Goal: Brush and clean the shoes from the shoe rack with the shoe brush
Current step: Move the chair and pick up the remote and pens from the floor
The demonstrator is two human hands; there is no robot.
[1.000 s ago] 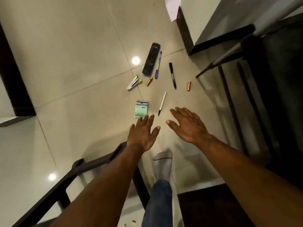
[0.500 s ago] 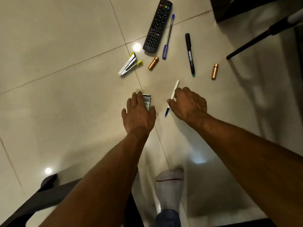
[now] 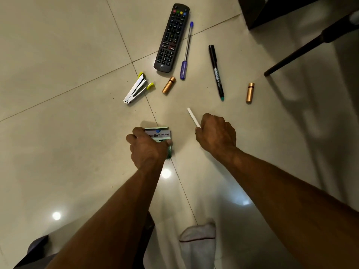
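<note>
No shoes, shoe rack or shoe brush show in the head view. My left hand (image 3: 148,149) is closed around a small green and white lead box (image 3: 162,135), lifted just off the tiled floor. My right hand (image 3: 216,133) is closed around a white pen (image 3: 193,117), whose white end sticks up and to the left out of my fist. The pen's tip is hidden inside my hand.
On the cream tiled floor (image 3: 68,55) lie a black remote (image 3: 172,38), a purple-capped pen (image 3: 185,55), a black marker (image 3: 216,72), a stapler (image 3: 137,88) and two copper batteries (image 3: 169,84) (image 3: 250,92). A dark furniture leg (image 3: 297,53) slants in at the right. My socked foot (image 3: 198,247) is below.
Both hands went down from hovering open to the floor. The left closed on the lead box, the right closed on the white pen and tilted it up. The camera moved closer.
</note>
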